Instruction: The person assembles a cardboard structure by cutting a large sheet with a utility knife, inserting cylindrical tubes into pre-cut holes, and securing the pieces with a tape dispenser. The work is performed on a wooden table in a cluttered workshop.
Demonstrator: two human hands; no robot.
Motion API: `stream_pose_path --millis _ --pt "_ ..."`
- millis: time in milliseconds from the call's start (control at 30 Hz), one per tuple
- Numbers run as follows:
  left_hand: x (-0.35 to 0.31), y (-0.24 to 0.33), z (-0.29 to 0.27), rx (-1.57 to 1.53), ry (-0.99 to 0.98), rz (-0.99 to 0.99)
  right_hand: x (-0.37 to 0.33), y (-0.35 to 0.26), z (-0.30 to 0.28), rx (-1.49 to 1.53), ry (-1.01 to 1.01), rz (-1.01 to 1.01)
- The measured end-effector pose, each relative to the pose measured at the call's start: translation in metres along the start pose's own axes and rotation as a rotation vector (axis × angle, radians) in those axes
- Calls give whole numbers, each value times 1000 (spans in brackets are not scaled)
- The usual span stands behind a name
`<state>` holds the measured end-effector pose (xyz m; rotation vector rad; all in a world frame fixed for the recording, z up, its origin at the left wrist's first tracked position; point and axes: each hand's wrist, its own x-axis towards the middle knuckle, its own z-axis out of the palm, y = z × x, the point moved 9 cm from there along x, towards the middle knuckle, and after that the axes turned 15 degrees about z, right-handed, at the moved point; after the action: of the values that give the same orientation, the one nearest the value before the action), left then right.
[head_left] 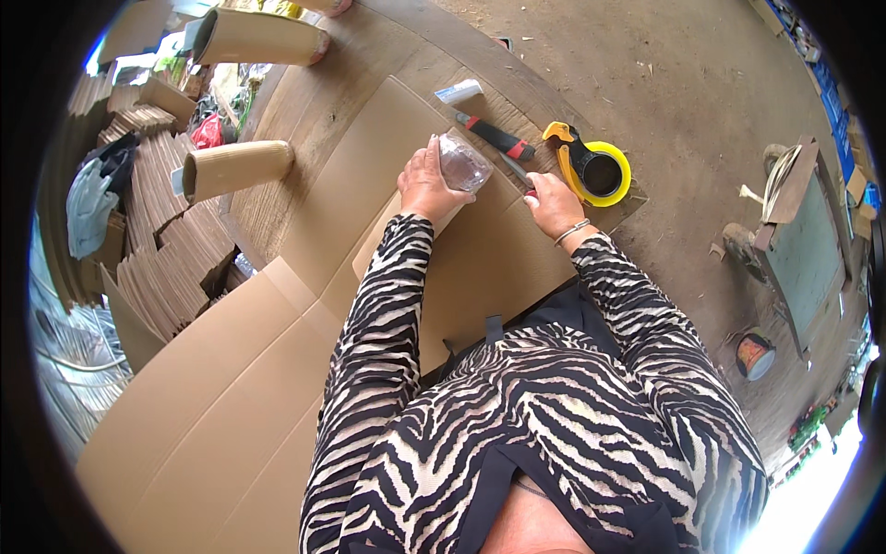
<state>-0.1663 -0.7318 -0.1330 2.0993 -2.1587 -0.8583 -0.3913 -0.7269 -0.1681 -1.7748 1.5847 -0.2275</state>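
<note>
My left hand (425,187) is closed around a clear, glassy block-like object (464,164), possibly a clear plastic container. It is held over a large brown cardboard sheet (203,397) with fold lines. Just to the right, my right hand (556,208) pinches a slim grey stick-like tool (517,170); its far tip points toward the clear object, and its exact kind does not show. Beyond the hands lies a red-and-black handled knife (498,137). Beside my right hand rests an orange-and-black tape dispenser (569,148) with a yellow-edged tape roll (622,170).
A small white-and-blue packet (459,91) lies by the knife on the wooden table (355,55). Cardboard tubes (238,171) stand at the left, near stacked cardboard (166,212). On the dirt floor to the right are a wheeled cart (805,245) and a tin can (755,355).
</note>
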Motion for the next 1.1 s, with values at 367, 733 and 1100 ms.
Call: stream_pose_path --millis 367,733,1100 --pt "-14 17 -3 56 221 119 47 -25 0 -84 225 -182" --pt "-17 18 -5 58 325 219 64 -30 14 -61 104 -106" --pt "-12 20 -6 63 346 246 23 3 110 873 -823 720"
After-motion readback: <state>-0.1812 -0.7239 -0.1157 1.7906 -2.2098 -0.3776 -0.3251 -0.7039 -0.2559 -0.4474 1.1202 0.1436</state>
